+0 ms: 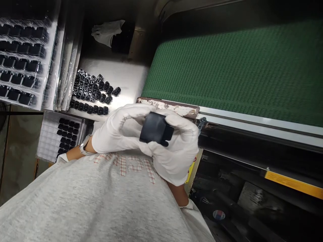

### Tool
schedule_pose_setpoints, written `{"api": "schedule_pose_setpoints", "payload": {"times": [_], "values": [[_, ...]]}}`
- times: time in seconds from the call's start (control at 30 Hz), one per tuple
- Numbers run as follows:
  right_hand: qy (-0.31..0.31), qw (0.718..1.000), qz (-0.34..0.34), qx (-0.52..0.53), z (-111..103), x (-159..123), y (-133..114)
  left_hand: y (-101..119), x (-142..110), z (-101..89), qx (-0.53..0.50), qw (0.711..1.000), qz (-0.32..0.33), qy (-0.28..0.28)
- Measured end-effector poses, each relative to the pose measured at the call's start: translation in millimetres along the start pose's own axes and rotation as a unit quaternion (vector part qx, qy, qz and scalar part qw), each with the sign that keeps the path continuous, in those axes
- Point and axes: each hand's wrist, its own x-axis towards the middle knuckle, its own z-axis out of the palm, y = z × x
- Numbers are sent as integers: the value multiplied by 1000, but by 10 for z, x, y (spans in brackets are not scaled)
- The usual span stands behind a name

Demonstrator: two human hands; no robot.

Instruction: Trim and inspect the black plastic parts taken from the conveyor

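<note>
Black part (155, 127) between both hands, just in front of grey shirt (98, 201). Smooth broad face toward camera, tabbed side rightward; near-square, long axis unclear. Gloved left hand (114, 131) and right hand (178, 148) half-curled, digits clamped on its edges.

nothing can be read (the checked letters (123, 168) on the grey shirt (106, 201) are partly covered)

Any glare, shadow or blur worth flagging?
Head view: pale glare on the metal tabletop, bright glints on the small black parts; head view: far-side shadow on the green belt, weave softening rightward; head view: faint sheen on the held black piece.
</note>
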Motion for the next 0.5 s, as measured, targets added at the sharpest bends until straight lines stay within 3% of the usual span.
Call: {"api": "schedule_pose_setpoints", "payload": {"times": [0.13,0.3,0.37,0.5], "values": [[2,997,-43,-57,9,16,-8,-24,-19,15,-18,1000,-15,-2],[31,984,-101,-145,58,31,20,72,28,83,13,998,-31,48],[28,976,-116,-180,61,30,36,163,62,92,24,994,-96,36],[-10,964,-129,-231,28,23,62,349,151,52,-7,955,-287,-74]]}}
